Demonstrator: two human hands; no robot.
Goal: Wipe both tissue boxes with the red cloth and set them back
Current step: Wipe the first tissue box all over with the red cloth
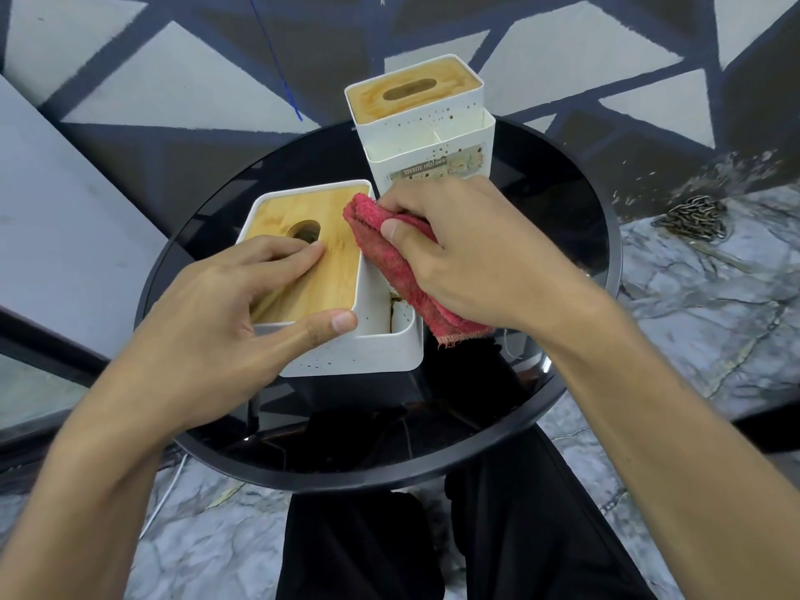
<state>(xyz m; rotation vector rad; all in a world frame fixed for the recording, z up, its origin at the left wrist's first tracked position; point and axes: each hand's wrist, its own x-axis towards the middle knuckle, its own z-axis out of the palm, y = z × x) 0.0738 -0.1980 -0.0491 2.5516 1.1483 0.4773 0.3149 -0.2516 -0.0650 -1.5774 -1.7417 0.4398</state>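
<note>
— Where is the red cloth (391,264) found?

— It is clasped in the right grip (467,257), bunched between thumb and curled fingers. It is pressed against the right side of the near tissue box (346,355), over the side pocket, and its upper end is laid on the far right corner of the wooden lid (322,249).

— And how is the left grip (242,305) set?

— It is released, not clenched. The fingers are laid fairly straight on the lid beside the oval slot, and the thumb is stretched along the near rim. The box is steadied this way.

— Where are the two boxes placed?

— Both are seen on the round black tabletop (562,201). The near one is set at the middle left. The far tissue box (433,123) is stood behind it. Its wooden top is stained, its white wall is speckled with dark spots, and a worn label is stuck on its front. Its lower edge is hidden behind the right grip.

— What else is shown?

— A coiled chain (692,218) is seen on the marbled floor (714,322) to the right, by the painted wall.
</note>
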